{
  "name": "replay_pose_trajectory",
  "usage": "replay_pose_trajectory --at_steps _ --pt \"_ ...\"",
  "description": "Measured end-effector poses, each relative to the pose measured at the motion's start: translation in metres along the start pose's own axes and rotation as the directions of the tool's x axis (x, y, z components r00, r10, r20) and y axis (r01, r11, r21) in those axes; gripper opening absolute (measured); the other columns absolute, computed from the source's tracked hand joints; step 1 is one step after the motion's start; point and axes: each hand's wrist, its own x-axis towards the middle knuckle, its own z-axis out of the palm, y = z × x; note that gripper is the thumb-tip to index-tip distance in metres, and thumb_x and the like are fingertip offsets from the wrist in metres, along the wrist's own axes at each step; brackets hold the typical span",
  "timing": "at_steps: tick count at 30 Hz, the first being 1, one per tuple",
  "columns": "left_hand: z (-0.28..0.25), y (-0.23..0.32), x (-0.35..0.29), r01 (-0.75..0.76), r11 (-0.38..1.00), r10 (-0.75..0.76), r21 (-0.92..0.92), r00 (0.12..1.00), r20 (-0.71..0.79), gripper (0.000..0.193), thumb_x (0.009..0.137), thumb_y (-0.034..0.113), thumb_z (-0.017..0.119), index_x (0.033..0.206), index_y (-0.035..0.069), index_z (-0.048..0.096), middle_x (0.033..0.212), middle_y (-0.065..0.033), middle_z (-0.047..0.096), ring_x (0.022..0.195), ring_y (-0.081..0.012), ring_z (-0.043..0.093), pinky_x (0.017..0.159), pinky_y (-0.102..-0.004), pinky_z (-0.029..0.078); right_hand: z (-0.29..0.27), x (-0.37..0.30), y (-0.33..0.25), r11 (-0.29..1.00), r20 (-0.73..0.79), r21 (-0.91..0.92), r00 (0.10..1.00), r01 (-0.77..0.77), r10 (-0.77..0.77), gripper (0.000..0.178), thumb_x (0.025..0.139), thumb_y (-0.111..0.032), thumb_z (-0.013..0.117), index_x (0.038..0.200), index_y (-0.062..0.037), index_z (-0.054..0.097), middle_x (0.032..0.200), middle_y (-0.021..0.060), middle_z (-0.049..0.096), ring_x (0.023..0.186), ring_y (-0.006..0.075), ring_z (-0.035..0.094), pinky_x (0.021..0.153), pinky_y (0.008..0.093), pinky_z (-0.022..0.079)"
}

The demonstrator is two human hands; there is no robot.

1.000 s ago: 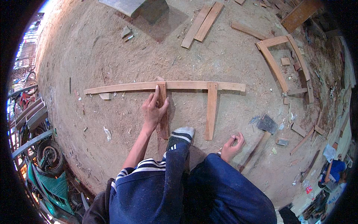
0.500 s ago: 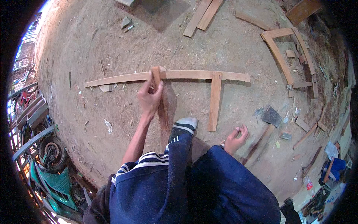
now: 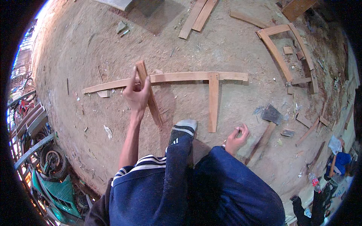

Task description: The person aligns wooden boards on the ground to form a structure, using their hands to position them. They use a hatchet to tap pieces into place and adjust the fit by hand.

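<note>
My left hand (image 3: 136,96) pinches a short wooden slat (image 3: 153,103) between thumb and fingers. The slat slants over a long, narrow wooden strip (image 3: 181,77) lying crosswise on the dirt ground. Whether the two touch cannot be made out. Toward the strip's right end, another short slat (image 3: 213,105) meets it at a right angle, pointing toward me. A small wood scrap (image 3: 103,93) lies by the strip's left part. Beside my right knee, my right hand (image 3: 236,140) has its fingers curled closed; anything inside them is hidden. My socked foot (image 3: 184,128) is between the short slats.
Right of my right hand lies a tool with a dark metal head (image 3: 271,114) and wooden handle (image 3: 261,142). A wooden frame (image 3: 277,56) and scraps lie at the far right, two boards (image 3: 198,19) at the far middle. A motorbike wheel (image 3: 52,160) stands at left.
My left hand has moved left with the short slat, whose far end now leans further left. The right hand stays curled by my knee. The whole view has shifted slightly.
</note>
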Motion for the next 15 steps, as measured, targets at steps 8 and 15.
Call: replay_pose_trajectory --at_steps 8,15 --pt "0.009 -0.016 -0.041 -0.291 0.908 0.243 0.302 0.952 0.187 0.075 0.079 0.027 0.086 0.148 0.015 0.06 0.07 -0.0043 0.072 0.051 -0.0151 0.065 0.051 -0.0331 0.05 -0.001 0.0 -0.005 0.999 0.018 -0.032 1.0 -0.011 0.012 0.033 0.092 -0.001 0.063 0.124 0.005 0.06 0.097 0.019 0.066 0.092 0.0306 0.066 0.087 0.0422 0.052" --pt "0.004 -0.01 -0.024 -0.278 0.853 0.181 0.441 0.951 0.249 0.071 0.081 0.048 0.082 0.14 0.012 0.064 0.068 -0.0063 0.071 0.056 -0.0245 0.07 0.053 -0.0394 0.054 -0.003 0.0 0.007 0.995 0.028 -0.076 0.998 0.059 -0.057 0.034 0.093 -0.004 0.064 0.125 0.0036 0.059 0.104 0.0158 0.064 0.098 0.0311 0.061 0.09 0.0441 0.049"
